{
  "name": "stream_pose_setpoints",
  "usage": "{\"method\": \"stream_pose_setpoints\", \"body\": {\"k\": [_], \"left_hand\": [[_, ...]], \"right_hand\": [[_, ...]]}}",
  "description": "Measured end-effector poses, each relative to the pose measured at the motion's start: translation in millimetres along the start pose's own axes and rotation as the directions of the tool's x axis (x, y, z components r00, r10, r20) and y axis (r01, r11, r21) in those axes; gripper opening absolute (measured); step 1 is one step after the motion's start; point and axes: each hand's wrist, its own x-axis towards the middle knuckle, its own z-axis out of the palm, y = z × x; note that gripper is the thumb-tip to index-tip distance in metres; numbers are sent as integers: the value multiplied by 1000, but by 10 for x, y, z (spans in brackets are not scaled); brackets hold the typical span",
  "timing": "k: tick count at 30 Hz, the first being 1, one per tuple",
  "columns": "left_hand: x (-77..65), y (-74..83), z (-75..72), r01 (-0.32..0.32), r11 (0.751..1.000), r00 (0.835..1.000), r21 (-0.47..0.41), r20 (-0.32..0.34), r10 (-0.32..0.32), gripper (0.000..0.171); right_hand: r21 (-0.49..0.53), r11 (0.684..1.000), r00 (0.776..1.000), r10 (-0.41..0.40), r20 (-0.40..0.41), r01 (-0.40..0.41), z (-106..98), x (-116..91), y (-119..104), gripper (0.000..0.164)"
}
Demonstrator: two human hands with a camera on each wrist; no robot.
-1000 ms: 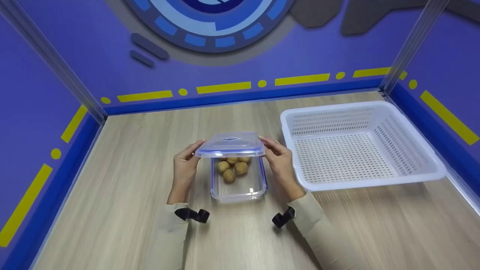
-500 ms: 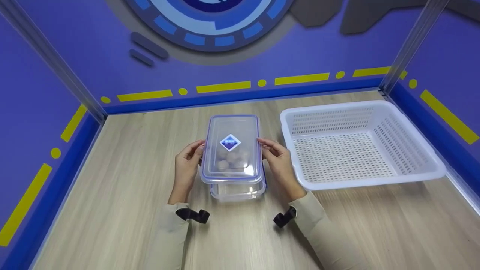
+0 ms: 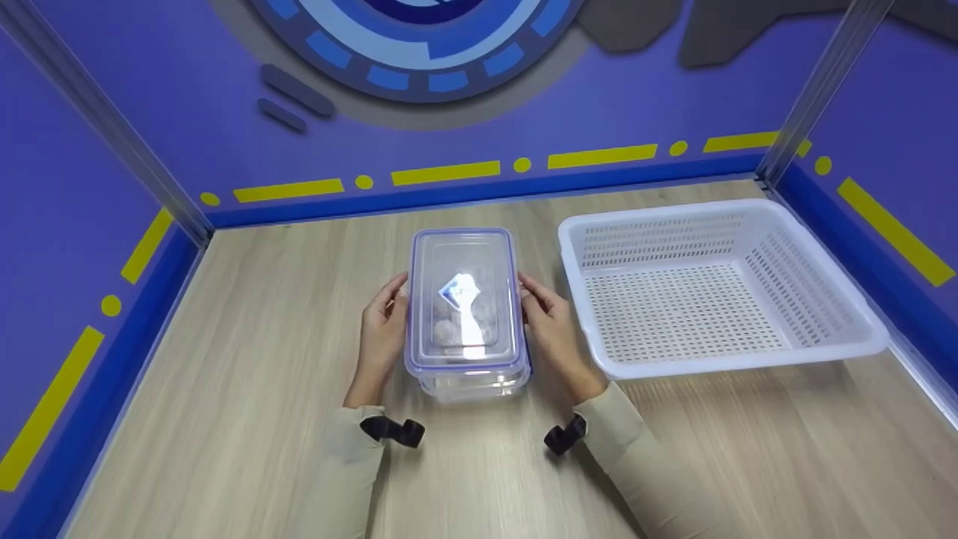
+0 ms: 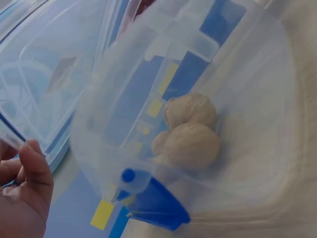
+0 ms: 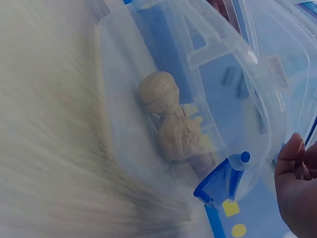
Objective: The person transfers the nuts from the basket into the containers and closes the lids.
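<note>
A clear rectangular lid with a blue seal and a diamond label lies over a clear food container. The container's near end still shows below the lid. My left hand pinches the lid's left edge between thumb and fingers, and my right hand does so at the right edge. Both wrist views show a gap between the lid and the container rim. Several walnuts lie inside, also visible through the wall in the right wrist view. A blue side clip hangs outward.
A white perforated plastic basket stands to the right, close to my right hand. Blue panels enclose the wooden table at the back and both sides. Black wrist cameras sit on both sleeves.
The lid, earlier tilted up with the walnuts in direct view, has come down flatter over the container. My left hand has shifted slightly right, along with the lid's near end.
</note>
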Motion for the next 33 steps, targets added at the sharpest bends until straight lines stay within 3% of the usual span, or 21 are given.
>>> {"method": "stream_pose_setpoints", "body": {"k": [2,4,9,12,23,33], "left_hand": [[-4,-7,21,-22,1000,1000,22,0,22,40],[-48,89,37,-28,999,1000,39,3,28,41],[-71,83,55,-31,995,1000,91,5,30,41],[-49,-16,57,-28,994,1000,103,6,28,41],[-46,-83,59,-48,987,999,156,24,45,40],[-65,-183,82,-40,969,998,243,53,28,41]], "right_hand": [[-17,1000,1000,-8,3,8,21,-4,5,40],[-43,998,999,-37,-3,37,38,-9,12,41],[-115,987,993,-113,-24,109,41,-31,46,40],[-164,977,989,-144,-30,137,22,-34,66,40],[-346,926,980,-187,-68,153,-8,-19,117,40],[-395,906,980,-190,-67,148,-31,-5,179,38]]}}
